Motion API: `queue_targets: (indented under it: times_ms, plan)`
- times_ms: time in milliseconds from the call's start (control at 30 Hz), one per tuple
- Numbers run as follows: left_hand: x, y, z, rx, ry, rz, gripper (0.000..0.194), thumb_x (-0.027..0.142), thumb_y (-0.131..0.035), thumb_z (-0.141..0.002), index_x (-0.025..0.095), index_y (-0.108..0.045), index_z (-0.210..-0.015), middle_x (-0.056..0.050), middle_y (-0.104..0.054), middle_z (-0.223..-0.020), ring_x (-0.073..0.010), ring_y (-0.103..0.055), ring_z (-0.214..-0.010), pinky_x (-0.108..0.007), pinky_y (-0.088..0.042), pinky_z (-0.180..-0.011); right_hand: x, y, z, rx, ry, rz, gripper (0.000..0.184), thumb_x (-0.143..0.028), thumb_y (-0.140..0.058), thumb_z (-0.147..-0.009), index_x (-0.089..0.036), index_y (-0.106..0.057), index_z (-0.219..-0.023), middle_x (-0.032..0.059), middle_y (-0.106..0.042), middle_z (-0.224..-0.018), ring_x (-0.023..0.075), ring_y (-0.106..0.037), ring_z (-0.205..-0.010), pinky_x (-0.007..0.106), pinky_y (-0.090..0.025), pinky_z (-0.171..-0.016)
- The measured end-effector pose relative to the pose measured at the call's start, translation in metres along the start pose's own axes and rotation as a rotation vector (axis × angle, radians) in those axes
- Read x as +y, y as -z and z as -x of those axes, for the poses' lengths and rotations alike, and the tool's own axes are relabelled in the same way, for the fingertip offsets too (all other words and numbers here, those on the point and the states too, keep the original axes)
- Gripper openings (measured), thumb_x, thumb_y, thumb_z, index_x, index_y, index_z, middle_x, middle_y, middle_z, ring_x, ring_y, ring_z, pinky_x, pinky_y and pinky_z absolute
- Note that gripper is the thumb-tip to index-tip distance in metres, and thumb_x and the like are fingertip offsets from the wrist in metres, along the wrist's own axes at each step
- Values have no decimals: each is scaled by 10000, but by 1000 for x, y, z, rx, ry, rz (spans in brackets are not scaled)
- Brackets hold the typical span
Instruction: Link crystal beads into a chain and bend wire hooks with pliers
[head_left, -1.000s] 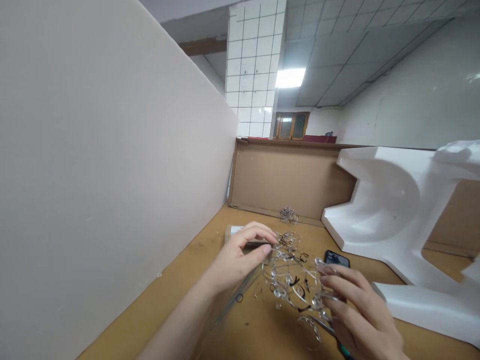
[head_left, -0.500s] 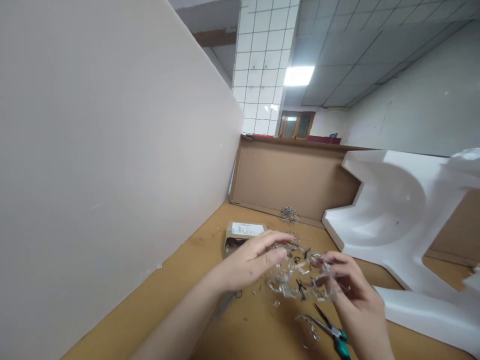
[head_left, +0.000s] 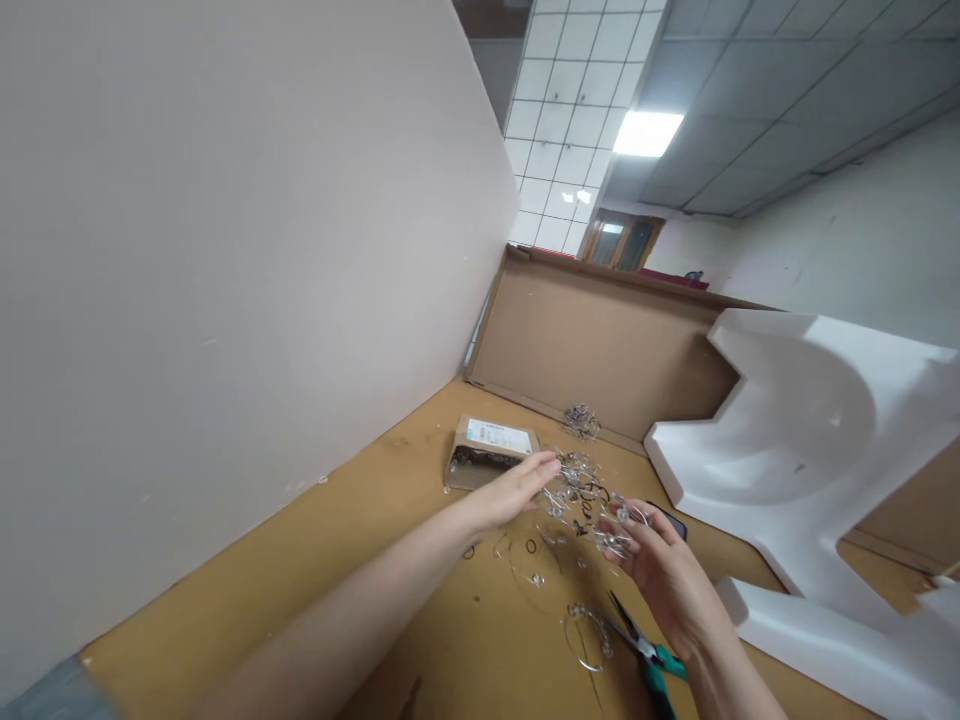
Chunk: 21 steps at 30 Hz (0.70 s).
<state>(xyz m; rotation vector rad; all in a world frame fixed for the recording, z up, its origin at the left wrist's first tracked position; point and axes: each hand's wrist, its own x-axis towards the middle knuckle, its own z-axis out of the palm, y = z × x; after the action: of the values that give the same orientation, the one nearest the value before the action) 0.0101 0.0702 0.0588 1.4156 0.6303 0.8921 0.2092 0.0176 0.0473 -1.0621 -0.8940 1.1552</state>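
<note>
Clock positions read from the clear tangle [head_left: 571, 487], 12 being away from the person. Smooth pale panel [head_left: 262, 250] rises at 10, matte, with faint scuffs. Tan counter [head_left: 360, 550] under everything, small dark stains. Flat brown cardboard tray [head_left: 592, 340] stands on edge at 12, rim folded. White foam block [head_left: 795, 410] at 2 to 3, chunky, scooped out in a round hollow. Right hand [head_left: 664, 565] at 4, fingers curled nearly closed on the tangle's near right end. Left hand [head_left: 517, 490] at 9, fingers almost straight and close together, tips at the far left edge; whether they pinch anything, cannot tell. So the tangle lies between the two, touching or nearly touching both; long axis looks to run 11 to 5, right hand plainly the surer hold. Small carton [head_left: 499, 437] at 10, white label on top, dark opening in its near side. Pliers [head_left: 651, 670] at 5, green handles, slim dark metal nose pointing to 11, tips a little apart. Dark phone [head_left: 675, 525] at 3 to 4, mostly behind the right hand. Tangle itself: glassy beads, thin shiny wire, dark curled bits. Beaded wire loop [head_left: 589, 640] at 6; fine wiry heap [head_left: 581, 421] at 12; tiny dark ring [head_left: 531, 546] at 7 to 8.
</note>
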Motion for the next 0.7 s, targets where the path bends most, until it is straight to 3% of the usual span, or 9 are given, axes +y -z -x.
queue_targets:
  times_ms: [200,400,500,600,700]
  plan:
    - [-10,-13,-5,43,46,179,501,494,-488,-792,245,-427,-1222,-73,-392,-1338,-237,-343,-1224,-375,-304,-952,6,-7,2,13,-20,-31,426,-256,-722,-615,-275,-536,-998,-18,-608,-938,186,-619,-798,265,-497,-576]
    - [-29,-31,-12,249,-22,740,331,309,-591,-750,174,-514,-1042,-74,-578,-1072,-155,-545,-967,-242,-408,-790,25,-28,11,-40,-23,-71,348,-237,-657,-641,-242,-575,-979,4,-623,-977,193,-606,-849,275,-499,-631]
    - [-35,-39,-11,261,-9,797,346,244,-631,-703,175,-536,-1029,-62,-612,-987,-154,-582,-842,-241,-442,-677,34,-39,16,-36,39,-15,377,-241,-604,-675,-236,-552,-1048,33,-611,-1064,220,-588,-934,292,-497,-672]
    - [-38,-44,-8,209,-12,789,307,211,-631,-689,169,-570,-987,-59,-624,-961,-157,-596,-772,-246,-448,-617,41,-42,17,-6,170,194,438,-261,-543,-707,-219,-505,-1141,71,-592,-1132,248,-558,-1012,353,-478,-772]
    - [-39,-50,-4,202,-22,790,252,193,-614,-696,162,-597,-945,-45,-640,-899,-143,-603,-727,-251,-453,-662,49,-38,17,26,381,457,479,-254,-500,-717,-203,-470,-1192,85,-518,-1228,248,-456,-1134,421,-339,-964]
